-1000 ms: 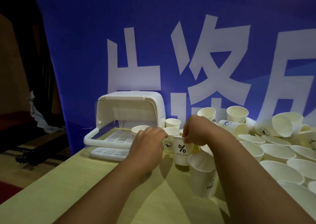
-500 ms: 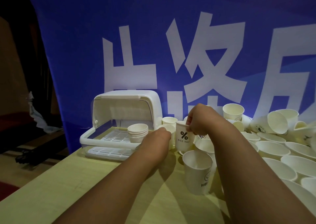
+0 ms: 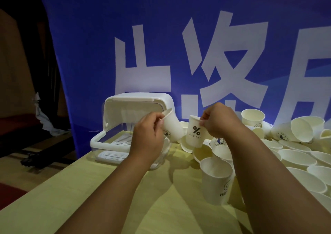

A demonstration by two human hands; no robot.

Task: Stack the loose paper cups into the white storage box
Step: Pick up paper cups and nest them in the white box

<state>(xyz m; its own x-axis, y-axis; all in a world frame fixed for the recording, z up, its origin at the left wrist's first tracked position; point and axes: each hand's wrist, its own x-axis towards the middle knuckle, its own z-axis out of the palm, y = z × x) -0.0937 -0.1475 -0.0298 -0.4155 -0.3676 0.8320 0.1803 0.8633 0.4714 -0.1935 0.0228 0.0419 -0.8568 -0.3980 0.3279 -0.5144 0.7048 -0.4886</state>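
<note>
You hold two paper cups in the air. Your left hand (image 3: 146, 131) grips a plain cup (image 3: 172, 128), its mouth tipped toward the white storage box (image 3: 136, 99). Your right hand (image 3: 218, 121) pinches the rim of the NICE DAY cup (image 3: 195, 133), upright just beside it. Both cups hang above the tabletop (image 3: 125, 189), in front of the open box at the far left corner. Nesting them at these unequal tilts could crumple a rim or break the pinch. Your right forearm passes near an upright cup (image 3: 215, 182) and the loose cups (image 3: 295, 156) along the right edge; a sweep could topple them.

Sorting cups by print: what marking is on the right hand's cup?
White cup, black percent sign; head view.
</note>
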